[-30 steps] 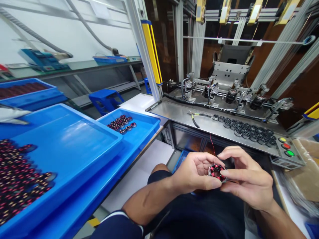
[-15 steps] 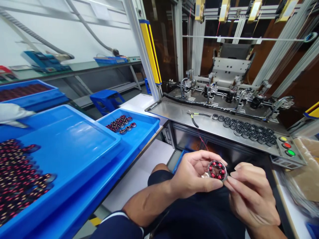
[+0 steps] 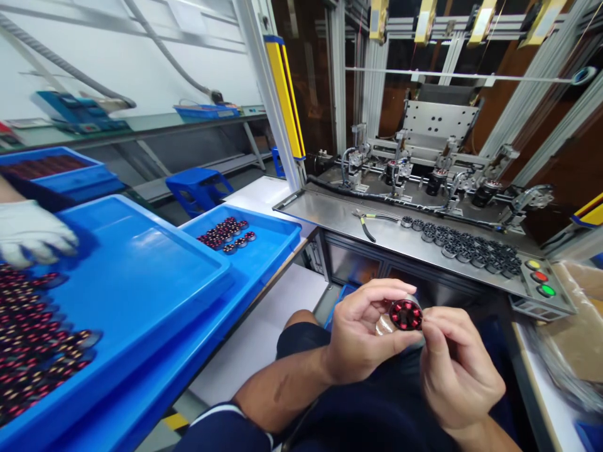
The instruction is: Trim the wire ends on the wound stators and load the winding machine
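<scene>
Stator [image 3: 406,314] with red windings held over lap, pinched between left hand [image 3: 360,336] thumb and fingers; right hand [image 3: 455,364] fingertips grip its right edge. Judgement: support rim only, avoid pressing coils, rotate slowly for inspection. Blue tray [image 3: 264,251] lies well left.

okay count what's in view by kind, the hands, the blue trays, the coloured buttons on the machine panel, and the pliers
Hands: 3, left hand, right hand, a co-worker's gloved hand
Blue trays: 4
Buttons: 3
Pliers: 1
Total: 11
</scene>
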A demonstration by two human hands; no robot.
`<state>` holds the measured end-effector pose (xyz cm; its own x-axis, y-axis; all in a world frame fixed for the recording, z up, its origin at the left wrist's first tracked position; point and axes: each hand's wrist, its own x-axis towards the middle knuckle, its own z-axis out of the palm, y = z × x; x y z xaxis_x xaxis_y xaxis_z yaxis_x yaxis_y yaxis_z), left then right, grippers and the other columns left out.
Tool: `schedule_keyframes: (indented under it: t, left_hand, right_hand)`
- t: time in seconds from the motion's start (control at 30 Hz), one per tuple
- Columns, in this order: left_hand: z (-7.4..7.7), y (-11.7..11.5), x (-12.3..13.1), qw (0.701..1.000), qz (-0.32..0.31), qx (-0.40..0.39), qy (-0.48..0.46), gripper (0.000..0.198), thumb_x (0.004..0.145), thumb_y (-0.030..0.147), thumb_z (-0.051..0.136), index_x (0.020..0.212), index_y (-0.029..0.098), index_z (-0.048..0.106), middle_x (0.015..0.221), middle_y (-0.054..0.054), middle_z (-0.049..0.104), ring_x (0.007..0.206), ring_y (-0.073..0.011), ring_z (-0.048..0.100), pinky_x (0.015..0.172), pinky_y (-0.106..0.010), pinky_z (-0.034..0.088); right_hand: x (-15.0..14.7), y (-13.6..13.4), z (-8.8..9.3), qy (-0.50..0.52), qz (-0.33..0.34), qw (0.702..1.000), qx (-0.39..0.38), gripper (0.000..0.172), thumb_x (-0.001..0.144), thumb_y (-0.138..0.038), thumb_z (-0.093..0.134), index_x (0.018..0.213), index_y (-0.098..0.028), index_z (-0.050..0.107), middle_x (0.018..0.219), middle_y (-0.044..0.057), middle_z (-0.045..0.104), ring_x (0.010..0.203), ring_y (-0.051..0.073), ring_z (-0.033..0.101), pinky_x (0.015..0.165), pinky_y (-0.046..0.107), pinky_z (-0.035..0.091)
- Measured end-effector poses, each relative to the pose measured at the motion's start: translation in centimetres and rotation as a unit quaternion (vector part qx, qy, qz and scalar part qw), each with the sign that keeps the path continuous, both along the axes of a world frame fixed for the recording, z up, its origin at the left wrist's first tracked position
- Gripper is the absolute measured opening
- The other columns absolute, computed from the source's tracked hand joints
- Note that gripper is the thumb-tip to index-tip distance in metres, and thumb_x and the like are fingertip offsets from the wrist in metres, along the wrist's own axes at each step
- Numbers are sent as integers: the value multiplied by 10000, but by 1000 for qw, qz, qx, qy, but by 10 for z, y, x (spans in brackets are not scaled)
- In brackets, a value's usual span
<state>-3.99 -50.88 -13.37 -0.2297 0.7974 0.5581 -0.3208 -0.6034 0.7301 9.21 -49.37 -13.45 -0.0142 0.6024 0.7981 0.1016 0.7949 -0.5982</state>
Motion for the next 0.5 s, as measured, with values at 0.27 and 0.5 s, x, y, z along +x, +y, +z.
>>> schedule_keyframes:
  t: [0.27, 0.5]
  left_hand:
    - [-7, 0, -6, 986, -92, -132, -50, 674, 598, 238, 963, 1178, 185, 625, 1205, -118, 706, 1055, -200, 696, 947, -308, 548]
    - [-27, 13, -18, 932, -312, -183, -30, 659, 732, 597, 810, 1174, 184, 548, 699, 7, 669, 581, -123, 657, 561, -234, 509]
  right_hand:
    - [2, 13, 4, -32, 24, 999, -22, 119, 922, -78, 610, 877, -181, 651, 812, 44, 653, 720, 168, 640, 620, 293, 532]
    - [42, 44, -21, -115, 63, 991, -13, 87, 883, -325, 746, 927, -254, 727, 830, 80, 703, 678, 242, 676, 541, 354, 545]
